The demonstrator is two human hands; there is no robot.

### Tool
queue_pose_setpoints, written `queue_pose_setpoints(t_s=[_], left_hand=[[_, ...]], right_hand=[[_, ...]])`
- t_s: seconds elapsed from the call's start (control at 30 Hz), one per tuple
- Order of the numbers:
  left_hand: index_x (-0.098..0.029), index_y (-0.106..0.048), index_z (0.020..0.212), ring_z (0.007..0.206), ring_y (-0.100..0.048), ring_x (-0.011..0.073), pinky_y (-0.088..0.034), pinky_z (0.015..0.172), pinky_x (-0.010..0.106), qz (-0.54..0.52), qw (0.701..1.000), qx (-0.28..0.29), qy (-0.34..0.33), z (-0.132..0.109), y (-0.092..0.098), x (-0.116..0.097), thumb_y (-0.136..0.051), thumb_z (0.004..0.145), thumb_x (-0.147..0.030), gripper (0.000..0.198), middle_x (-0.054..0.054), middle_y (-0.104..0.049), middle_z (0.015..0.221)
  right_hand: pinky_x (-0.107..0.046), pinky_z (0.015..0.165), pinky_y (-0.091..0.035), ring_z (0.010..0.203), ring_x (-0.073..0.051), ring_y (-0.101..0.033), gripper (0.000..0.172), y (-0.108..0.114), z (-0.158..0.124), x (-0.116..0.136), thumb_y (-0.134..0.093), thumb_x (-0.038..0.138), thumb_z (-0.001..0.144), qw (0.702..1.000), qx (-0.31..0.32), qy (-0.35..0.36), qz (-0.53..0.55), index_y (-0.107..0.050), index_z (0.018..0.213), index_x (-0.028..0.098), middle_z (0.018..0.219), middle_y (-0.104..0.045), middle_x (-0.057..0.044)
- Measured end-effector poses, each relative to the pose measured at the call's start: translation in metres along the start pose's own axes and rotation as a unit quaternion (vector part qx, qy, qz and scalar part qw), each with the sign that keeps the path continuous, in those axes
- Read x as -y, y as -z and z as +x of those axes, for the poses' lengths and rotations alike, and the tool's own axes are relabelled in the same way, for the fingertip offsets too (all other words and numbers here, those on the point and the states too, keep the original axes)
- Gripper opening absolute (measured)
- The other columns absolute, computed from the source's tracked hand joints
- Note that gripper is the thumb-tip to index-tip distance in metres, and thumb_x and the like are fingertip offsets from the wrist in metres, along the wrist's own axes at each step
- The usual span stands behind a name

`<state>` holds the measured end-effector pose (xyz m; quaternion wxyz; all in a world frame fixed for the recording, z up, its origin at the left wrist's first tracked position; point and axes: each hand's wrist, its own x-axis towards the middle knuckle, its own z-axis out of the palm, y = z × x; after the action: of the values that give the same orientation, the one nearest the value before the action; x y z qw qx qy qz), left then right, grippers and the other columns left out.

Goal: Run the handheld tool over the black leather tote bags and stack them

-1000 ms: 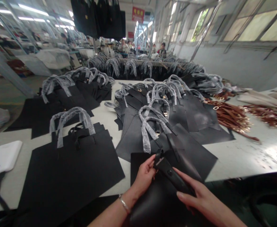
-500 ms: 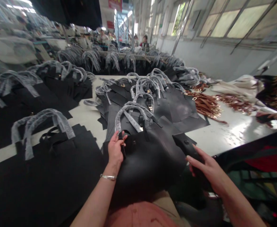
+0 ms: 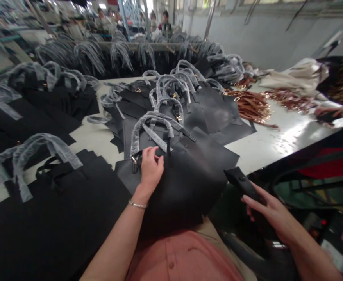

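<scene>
While the black leather tote bag (image 3: 179,191) sits partly on the edge of the tabletop (image 3: 247,156) and partly against the person's salmon-pink shirt (image 3: 183,257), the left hand (image 3: 151,171) is curled closed over the bag's top edge, just beside a small metal clasp (image 3: 134,159). There's a silver bracelet (image 3: 138,204) on that wrist. The right hand (image 3: 265,210) is out past the bag's right side, bent around a narrow black leather tab (image 3: 242,182) and gripping it, as far as I can tell. Beyond the bag, a big spread of similar black totes (image 3: 195,117) with plastic-wrapped handles (image 3: 150,130) covers the tabletop. Off to the right there's a heap of brown straps with gold hardware (image 3: 247,104), and a co-worker's hand (image 3: 329,113) sits at the far right, well apart from the bag.
</scene>
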<state>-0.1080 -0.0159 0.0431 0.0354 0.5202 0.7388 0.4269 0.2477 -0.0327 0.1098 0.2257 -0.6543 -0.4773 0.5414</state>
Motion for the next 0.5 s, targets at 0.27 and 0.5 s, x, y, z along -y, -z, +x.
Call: queue_pose_setpoints(t_s=[0.27, 0.5], left_hand=[[-0.017, -0.050, 0.119, 0.099, -0.061, 0.0268, -0.048, 0.081, 0.035, 0.103, 0.983, 0.138, 0.057, 0.014, -0.048, -0.011, -0.067, 0.079, -0.042, 0.050, 0.012, -0.055, 0.116], [-0.017, -0.056, 0.102, 0.090, -0.062, 0.0225, -0.046, 0.078, 0.031, 0.039, 0.984, 0.140, 0.104, 0.023, -0.049, 0.000, -0.070, 0.075, -0.034, 0.035, 0.010, -0.063, 0.101]], right_hand=[[-0.026, 0.047, -0.046, 0.053, -0.014, -0.054, 0.090, -0.008, -0.006, -0.008, -0.072, 0.049, 0.071, 0.999, 0.030, 0.031, -0.008, -0.034, 0.146, 0.019, 0.063, -0.057, 0.004], [-0.027, 0.044, -0.045, 0.050, -0.014, -0.052, 0.098, -0.019, -0.006, -0.004, -0.073, 0.053, 0.065, 0.999, 0.036, 0.025, -0.010, -0.033, 0.145, 0.013, 0.065, -0.059, 0.003]])
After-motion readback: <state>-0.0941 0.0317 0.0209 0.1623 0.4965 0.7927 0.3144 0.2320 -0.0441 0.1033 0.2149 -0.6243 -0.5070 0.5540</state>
